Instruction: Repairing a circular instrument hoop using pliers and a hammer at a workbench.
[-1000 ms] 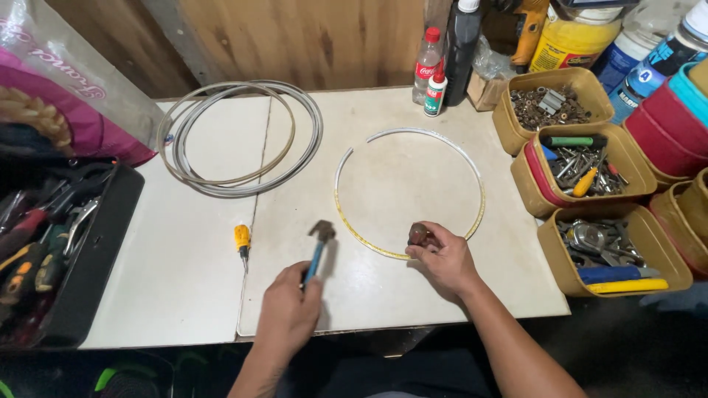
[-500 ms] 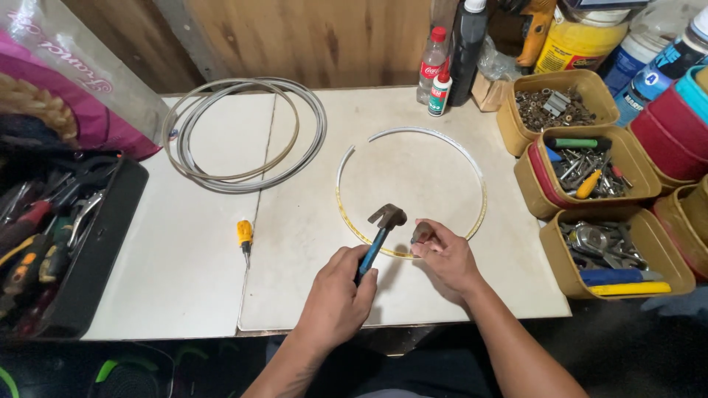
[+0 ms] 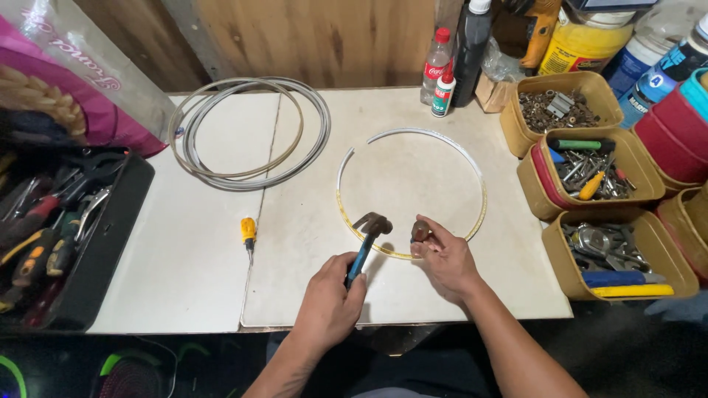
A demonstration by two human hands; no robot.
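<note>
Blue-handled claw hammer [image 3: 366, 243] sits low in the middle of the frame, head-heavy and rigid, best gripped far down its handle; left hand [image 3: 330, 304] is clenched around that handle; thin yellow-and-white open hoop [image 3: 472, 158] lies springy on the worktop [image 3: 310, 221]; right hand [image 3: 445, 256] pinches a small brown metal piece [image 3: 420, 231] against it.

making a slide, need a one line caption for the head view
Left hand holds a hammer over a thin ring on the workbench; right hand pinches a small metal piece.
</note>
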